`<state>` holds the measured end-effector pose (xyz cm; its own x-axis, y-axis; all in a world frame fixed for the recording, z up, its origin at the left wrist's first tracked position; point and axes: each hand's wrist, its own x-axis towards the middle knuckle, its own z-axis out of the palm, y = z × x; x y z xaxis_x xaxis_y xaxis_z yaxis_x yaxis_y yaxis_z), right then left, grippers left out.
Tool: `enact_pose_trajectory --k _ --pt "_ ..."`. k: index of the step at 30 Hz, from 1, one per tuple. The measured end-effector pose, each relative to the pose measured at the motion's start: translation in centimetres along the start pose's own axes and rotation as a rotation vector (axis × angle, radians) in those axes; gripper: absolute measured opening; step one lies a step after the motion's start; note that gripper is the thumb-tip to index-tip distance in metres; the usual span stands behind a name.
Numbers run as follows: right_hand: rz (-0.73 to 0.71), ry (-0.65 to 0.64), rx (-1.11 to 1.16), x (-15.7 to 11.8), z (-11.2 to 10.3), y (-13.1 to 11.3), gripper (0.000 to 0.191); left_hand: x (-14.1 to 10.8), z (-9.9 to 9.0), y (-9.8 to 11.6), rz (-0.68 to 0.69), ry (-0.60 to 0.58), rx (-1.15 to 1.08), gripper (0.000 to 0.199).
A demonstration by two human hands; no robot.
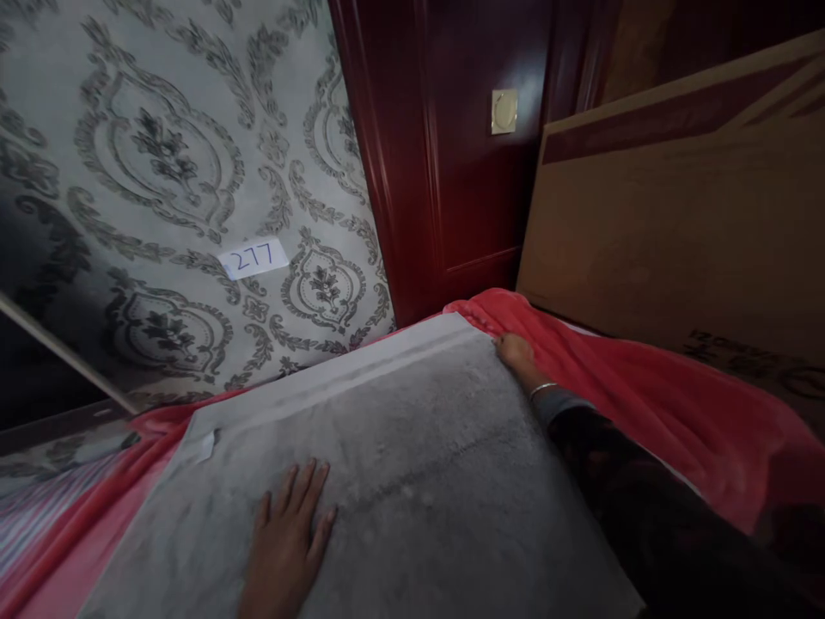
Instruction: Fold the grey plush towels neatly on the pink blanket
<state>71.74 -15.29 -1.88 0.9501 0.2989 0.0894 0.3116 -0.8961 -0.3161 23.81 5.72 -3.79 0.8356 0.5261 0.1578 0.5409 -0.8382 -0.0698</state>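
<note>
A grey plush towel (412, 456) lies spread out flat, with a paler woven band across its far end and a small white tag (207, 446) near its far left corner. My left hand (290, 533) rests palm down on it, fingers stretched out and a little apart. At the far right corner, my right hand (516, 351) has its fingers closed on the towel's edge; the fingertips are partly hidden. A faint crease runs across the towel's middle. Beneath it, a red plush blanket (619, 387) shows on the right and along the left side.
A large cardboard box (683, 206) leans at the right behind the blanket. Dark red wood panelling (477, 189) carries a pale switch plate (504, 112). On the patterned wallpaper (161, 172) is a paper label reading 277 (253, 258). Striped cloth (55, 503) lies at the left edge.
</note>
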Motion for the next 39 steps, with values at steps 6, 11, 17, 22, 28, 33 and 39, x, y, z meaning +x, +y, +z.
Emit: enact_pose_trajectory --k 6,11,17,22,28,33,39 --pt "0.068 -0.036 -0.006 0.1 -0.8 -0.6 0.049 -0.1 0.3 -0.2 -0.005 0.03 0.014 0.057" --pt "-0.176 0.023 -0.038 -1.9 -0.7 -3.3 0.056 0.1 0.2 0.0 -0.007 0.028 0.033 0.057" --pt "-0.409 -0.149 -0.148 -3.1 2.4 -3.5 0.07 0.0 0.5 -0.1 -0.005 0.031 0.017 0.056" --pt "-0.367 -0.187 -0.164 -1.6 1.7 -3.2 0.069 -0.1 0.2 0.0 -0.012 0.015 -0.006 0.056" --pt "-0.407 -0.208 -0.184 -6.3 -0.3 -5.3 0.066 -0.1 -0.9 0.9 -0.039 -0.028 -0.008 0.056" --pt "-0.668 -0.119 -0.11 -16.4 2.0 -2.7 0.065 -0.2 -1.4 1.1 -0.039 -0.004 -0.009 0.055" --pt "-0.681 -0.155 -0.088 -20.5 1.6 -0.6 0.064 -0.4 -2.2 1.9 -0.031 0.022 -0.024 0.054"
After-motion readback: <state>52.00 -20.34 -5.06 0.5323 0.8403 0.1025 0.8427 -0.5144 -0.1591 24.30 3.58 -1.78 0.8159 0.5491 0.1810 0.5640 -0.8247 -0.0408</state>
